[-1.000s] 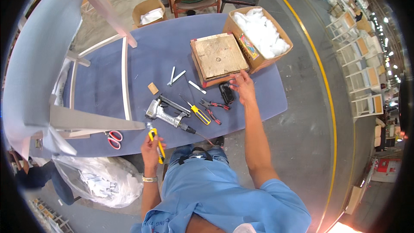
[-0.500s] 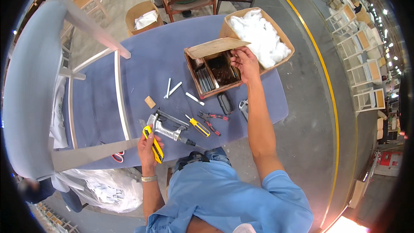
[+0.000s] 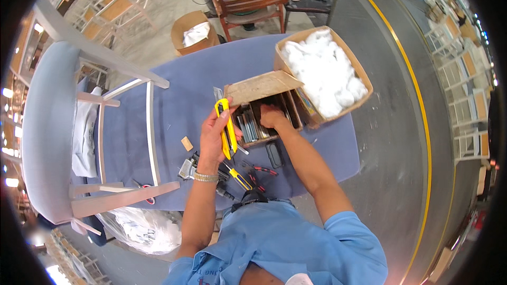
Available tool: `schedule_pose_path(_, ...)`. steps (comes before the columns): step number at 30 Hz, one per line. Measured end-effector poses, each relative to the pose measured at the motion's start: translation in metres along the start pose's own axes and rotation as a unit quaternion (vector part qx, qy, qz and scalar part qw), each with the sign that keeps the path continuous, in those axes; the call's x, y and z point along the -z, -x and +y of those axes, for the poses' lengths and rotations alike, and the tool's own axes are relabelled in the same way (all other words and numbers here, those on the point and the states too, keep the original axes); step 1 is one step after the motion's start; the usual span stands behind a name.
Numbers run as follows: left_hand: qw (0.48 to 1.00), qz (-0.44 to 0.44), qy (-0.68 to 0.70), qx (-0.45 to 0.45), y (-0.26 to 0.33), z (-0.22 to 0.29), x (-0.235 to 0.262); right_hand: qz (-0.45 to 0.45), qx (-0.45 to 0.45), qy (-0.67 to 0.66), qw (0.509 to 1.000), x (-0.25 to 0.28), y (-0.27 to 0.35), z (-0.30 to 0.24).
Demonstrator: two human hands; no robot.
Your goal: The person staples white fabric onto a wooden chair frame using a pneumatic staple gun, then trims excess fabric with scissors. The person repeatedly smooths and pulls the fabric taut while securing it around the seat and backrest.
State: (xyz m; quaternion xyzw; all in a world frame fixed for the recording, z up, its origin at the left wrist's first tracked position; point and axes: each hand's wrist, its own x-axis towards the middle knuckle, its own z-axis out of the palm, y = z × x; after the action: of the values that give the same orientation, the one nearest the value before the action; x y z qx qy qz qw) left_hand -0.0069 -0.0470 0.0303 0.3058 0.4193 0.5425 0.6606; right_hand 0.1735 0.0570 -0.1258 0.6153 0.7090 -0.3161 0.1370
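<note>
Wooden box (image 3: 266, 139), one, our landmark: on the blue-covered table (image 3: 195, 74), lid (image 3: 261, 87) tilted up along its far side, inside divided by partitions.

Right hand (image 3: 271, 116), ours: reaching down inside the wooden box; its fingers are hidden, so we cannot tell whether they are apart, together or clamped on anything.

Left hand (image 3: 214, 132), ours: raised at the left end of the wooden box, fingers wrapped firmly around the knife; metal band (image 3: 206, 177) on the wrist.

Knife (image 3: 226, 132), one, yellow: upright in our left grip, left of the wooden box, blade out and pointing away from us.

Grey strips (image 3: 248, 126), several: standing in the wooden box's left compartment.

Carton (image 3: 364, 82), one: right of the wooden box, filled with white stuffing (image 3: 325, 71).

Black case (image 3: 274, 155), one: just in front of the wooden box.

Screwdriver (image 3: 240, 178), yellow, and pliers (image 3: 259, 171), red-handled: nearer us than the wooden box.

Chair (image 3: 50, 132), pale blue padding, white legs: well left of the wooden box.
</note>
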Motion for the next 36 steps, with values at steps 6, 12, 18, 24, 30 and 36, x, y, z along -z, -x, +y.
schedule_pose_path(6, 0.999, 0.028, 0.000, 0.040, 0.014, 0.002, 0.002, 0.228, 0.086, -0.038, 0.969, -0.032, -0.033, 0.014)
schedule_pose_path(12, 0.997, 0.001, 0.069, 0.015, 0.005, -0.016, 0.001, 0.107, 0.056, -0.003, 0.993, 0.020, 0.031, 0.003)
schedule_pose_path(18, 0.999, 0.021, -0.007, -0.024, 0.027, -0.010, 0.001, 0.430, 0.086, -0.340, 0.832, -0.017, 0.169, 0.010)
schedule_pose_path(24, 0.990, 0.079, -0.111, 0.043, 0.126, -0.030, 0.082, 0.263, 0.156, -0.467, 0.829, -0.105, 0.241, 0.020)
schedule_pose_path(30, 0.966, 0.217, -0.042, 0.136, 0.242, -0.100, 0.193, 0.185, 0.160, -0.465, 0.851, -0.147, 0.220, -0.074)
schedule_pose_path(36, 0.972, 0.225, -0.051, 0.048, 0.298, -0.064, 0.234, 0.231, 0.154, -0.474, 0.835, -0.161, 0.183, -0.120)
